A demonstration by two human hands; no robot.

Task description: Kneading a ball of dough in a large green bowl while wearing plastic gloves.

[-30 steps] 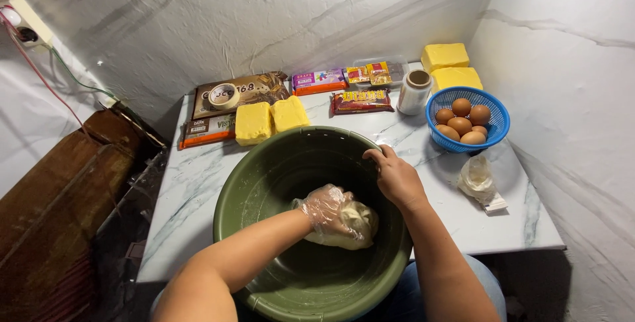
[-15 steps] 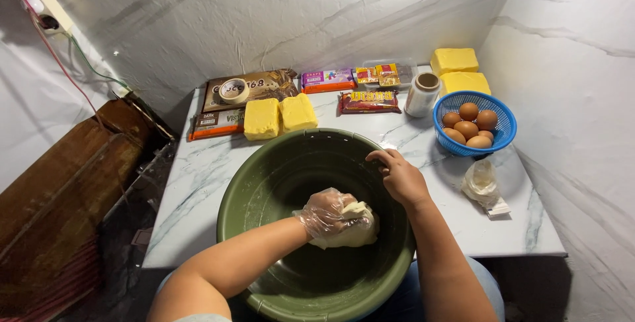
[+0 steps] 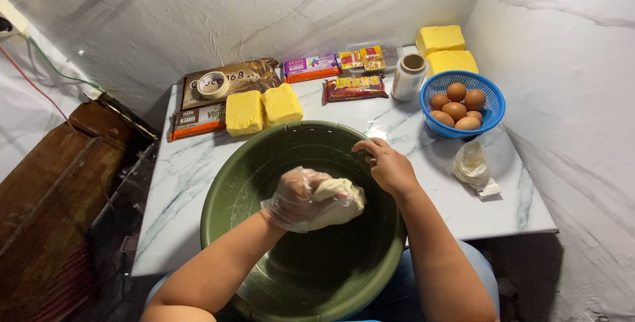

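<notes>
Dough [image 3: 344,199] in green basin [image 3: 264,156]

The basin [image 3: 264,170] is olive green, the dough [image 3: 344,203] pale cream. A clear, glossy plastic glove [image 3: 294,199] covers one hand. The surface [image 3: 192,183] is white marble with grey veins. 4 yellow blocks [image 3: 243,112] and brown eggs [image 3: 455,108] sit beside a blue basket [image 3: 493,107].

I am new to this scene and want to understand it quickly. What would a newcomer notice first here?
First, the big green basin at the near edge of the marble table, where the gloved left hand presses a lump of pale dough while the bare right hand grips the rim. Behind it, at the right, stands a blue basket of brown eggs.
</notes>
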